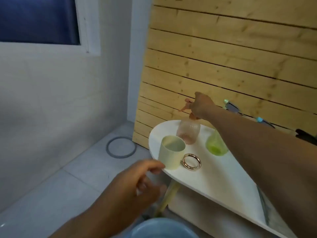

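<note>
A clear pink spray bottle (188, 131) stands at the far end of a small white table (211, 176). My right hand (202, 104) grips its pink trigger head from above. A pale cream cup (171, 152) stands upright near the table's left edge, with a rose-gold metal ring (191, 161) lying just to its right. My left hand (137, 182) hovers in front of the table edge below the cup, its fingers loosely curled and holding nothing. A green spray bottle (216, 145) stands behind my right forearm, partly hidden.
A wooden slat wall (231, 57) rises right behind the table. A grey ring (121, 147) lies on the tiled floor by the corner. A blue bowl or bucket rim (163, 228) shows at the bottom edge. Tools with blue-green tips (231, 105) lean on the slats.
</note>
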Tool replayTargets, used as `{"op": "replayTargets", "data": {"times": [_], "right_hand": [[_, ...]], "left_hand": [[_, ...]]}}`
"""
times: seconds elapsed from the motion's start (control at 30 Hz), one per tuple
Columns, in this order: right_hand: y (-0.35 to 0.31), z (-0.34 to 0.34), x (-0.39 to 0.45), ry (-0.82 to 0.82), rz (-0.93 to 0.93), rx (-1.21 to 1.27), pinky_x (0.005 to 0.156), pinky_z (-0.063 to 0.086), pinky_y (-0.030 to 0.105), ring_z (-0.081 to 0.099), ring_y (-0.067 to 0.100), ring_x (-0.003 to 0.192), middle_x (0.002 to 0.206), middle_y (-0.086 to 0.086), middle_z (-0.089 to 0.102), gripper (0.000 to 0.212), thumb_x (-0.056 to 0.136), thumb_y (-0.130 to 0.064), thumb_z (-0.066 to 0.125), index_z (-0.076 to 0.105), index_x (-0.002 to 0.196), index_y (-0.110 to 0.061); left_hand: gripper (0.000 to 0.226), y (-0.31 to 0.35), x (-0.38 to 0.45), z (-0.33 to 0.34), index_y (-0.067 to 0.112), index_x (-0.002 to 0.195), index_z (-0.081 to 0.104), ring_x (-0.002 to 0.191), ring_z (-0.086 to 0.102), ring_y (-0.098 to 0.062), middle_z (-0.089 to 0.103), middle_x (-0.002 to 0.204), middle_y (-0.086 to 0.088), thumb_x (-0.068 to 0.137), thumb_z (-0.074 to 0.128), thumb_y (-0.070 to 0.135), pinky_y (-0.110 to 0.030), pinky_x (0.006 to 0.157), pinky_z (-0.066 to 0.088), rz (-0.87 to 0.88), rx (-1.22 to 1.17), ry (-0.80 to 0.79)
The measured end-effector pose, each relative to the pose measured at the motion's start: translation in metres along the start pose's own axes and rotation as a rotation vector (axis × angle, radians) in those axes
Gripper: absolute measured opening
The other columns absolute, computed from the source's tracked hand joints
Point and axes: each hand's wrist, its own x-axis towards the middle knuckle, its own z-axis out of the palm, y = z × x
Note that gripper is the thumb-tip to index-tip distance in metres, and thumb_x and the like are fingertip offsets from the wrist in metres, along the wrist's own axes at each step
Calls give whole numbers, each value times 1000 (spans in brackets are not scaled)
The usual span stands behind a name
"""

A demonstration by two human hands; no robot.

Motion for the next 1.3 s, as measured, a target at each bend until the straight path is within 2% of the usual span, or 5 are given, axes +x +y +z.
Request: {"op": "replayTargets", "data": {"times": [0.13, 0.27, 0.63, 1.0, 1.3], "right_hand": [[8, 3, 1, -73, 34, -64, 49, 51, 26, 65, 21, 59, 79, 9, 68, 10, 96, -11, 59, 61, 105, -13], [11, 14, 1, 28, 79, -94, 78, 61, 43, 72, 30, 82, 85, 11, 73, 18, 85, -7, 70, 61, 101, -8], [-40, -87, -93, 384, -220, 53, 77, 57, 47, 68, 26, 80, 78, -9, 73, 17, 94, -27, 59, 53, 110, -25], [-39, -90, -279, 218, -221, 338, 40, 39, 12, 57, -3, 47, 67, -35, 64, 14, 98, -25, 64, 57, 109, -20], [-3, -28, -345, -100, -59, 649, 38, 33, 15, 38, 3, 36, 48, -13, 61, 12, 100, -20, 61, 59, 107, -11]], "left_hand": [[62, -12, -9, -6, 65, 118, 46, 95, 68, -1, 57, 119, 35, 63, 59, 90, -17, 82, 54, 4, 2, -125], [51, -25, -17, -6, 68, 120, 40, 95, 68, -2, 53, 123, 36, 79, 69, 61, -17, 83, 54, -2, -5, -111], [55, -13, -31, 6, 71, 117, 43, 94, 67, -7, 56, 116, 37, 79, 77, 51, -26, 85, 57, -84, -34, -125], [84, 36, -46, 12, 44, 128, 39, 112, 52, 8, 52, 125, 21, 60, 88, 55, -14, 90, 42, 87, -40, 276], [115, 27, -101, 21, 69, 132, 16, 124, 40, 10, 31, 137, 33, 48, 93, 65, -24, 103, 42, 45, 228, -21]]}}
